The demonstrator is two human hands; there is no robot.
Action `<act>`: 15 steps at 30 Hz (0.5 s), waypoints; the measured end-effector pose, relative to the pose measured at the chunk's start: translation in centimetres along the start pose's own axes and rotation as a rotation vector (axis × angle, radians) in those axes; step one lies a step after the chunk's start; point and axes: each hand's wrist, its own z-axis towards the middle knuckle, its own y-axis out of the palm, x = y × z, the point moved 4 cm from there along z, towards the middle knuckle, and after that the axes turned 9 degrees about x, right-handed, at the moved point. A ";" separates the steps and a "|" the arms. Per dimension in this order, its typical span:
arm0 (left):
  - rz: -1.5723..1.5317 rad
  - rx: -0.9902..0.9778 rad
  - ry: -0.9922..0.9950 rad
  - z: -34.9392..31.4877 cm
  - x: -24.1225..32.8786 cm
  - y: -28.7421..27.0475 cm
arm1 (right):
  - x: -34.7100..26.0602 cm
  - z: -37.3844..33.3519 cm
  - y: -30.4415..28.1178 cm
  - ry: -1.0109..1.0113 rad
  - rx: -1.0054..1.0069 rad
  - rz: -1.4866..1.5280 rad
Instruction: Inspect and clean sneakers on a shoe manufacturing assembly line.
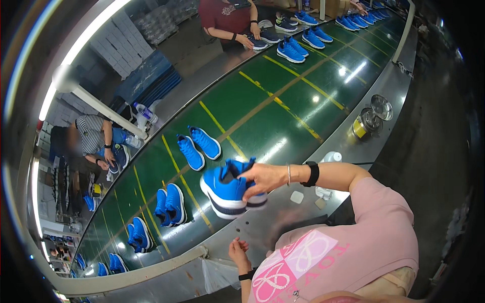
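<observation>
My right hand (260, 181) grips a pair of blue sneakers (222, 186) at their heel and collar, fingers closed on them. The pair has white soles with a dark band and hangs in the air above the near edge of the green conveyor belt (288, 93). Lower down, my left hand (239, 251) is beside the steel bench edge with fingers loosely curled and apart, nothing visible in it. Just beyond the held pair, another pair of blue sneakers (198, 147) rests on the belt.
More blue pairs (171, 204) sit along the belt between yellow lines. On the metal ledge to the right are an open tin (367, 124), a white bottle (332, 157) and small pale pads (297, 197). Across the belt, a person in maroon (227, 20) and one in stripes (93, 134) handle dark shoes.
</observation>
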 end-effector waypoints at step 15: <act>0.164 0.043 -0.049 -1.9 -2.8 6.2 | 30.3 -3.1 -13.0 0.233 -0.354 -0.857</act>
